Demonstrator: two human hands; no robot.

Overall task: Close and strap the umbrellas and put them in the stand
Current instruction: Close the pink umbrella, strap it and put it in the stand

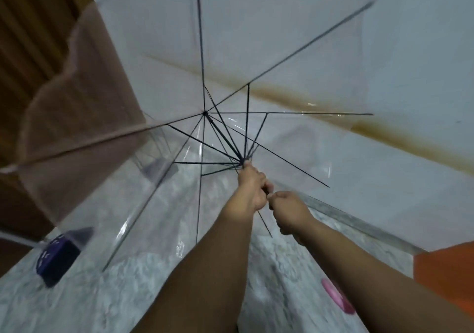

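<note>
A clear umbrella (230, 58) with dark ribs spreads open above and beyond both hands — it fills most of the view. The left hand (252, 187) curls around the shaft just under the rib hub. The right hand (288, 211), touching it from below, curls around the lower shaft. Far left of the grip, a dark blue box (55, 259) lies on the marble floor (143, 278).
</note>
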